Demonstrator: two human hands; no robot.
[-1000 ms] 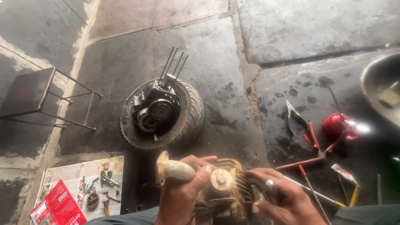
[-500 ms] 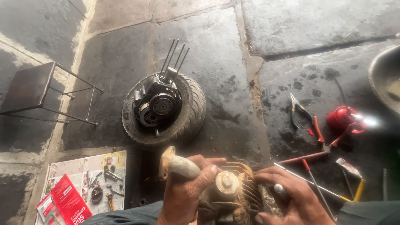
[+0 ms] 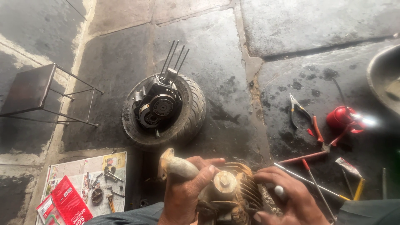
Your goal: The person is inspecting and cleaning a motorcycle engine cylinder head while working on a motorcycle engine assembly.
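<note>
On the stone floor (image 3: 200,37), well beyond the fingers, a small tyre (image 3: 164,110) is laid flat with an engine casing (image 3: 156,106) nested in it, four long studs pointing up and away. Further off on the left-hand side a metal stool (image 3: 37,93) is seen, and near the left wrist a sheet of newspaper (image 3: 85,177) carries small parts and a red packet (image 3: 68,202). Out past the right hand, pliers (image 3: 300,110), a red oil can (image 3: 343,118) and several screwdrivers (image 3: 310,156) are scattered within reach.

Between both hands, low in the view, a finned cylinder head (image 3: 233,193) is held, rusty and oily. The left hand (image 3: 183,191) is closed around its curved intake pipe (image 3: 177,166), fingers wrapped over the top. The right hand (image 3: 287,198) is curled about a thin white-tipped tool (image 3: 278,191), pressed close beside the fins; what its tip meets cannot be told.

For this step to go well, the pipe would best be gripped firmly so the oily casting cannot twist. The tool is judged safest kept square to its seat, force being applied steadily, since a slip could chip the thin fins or send the tip towards the left fingers.
</note>
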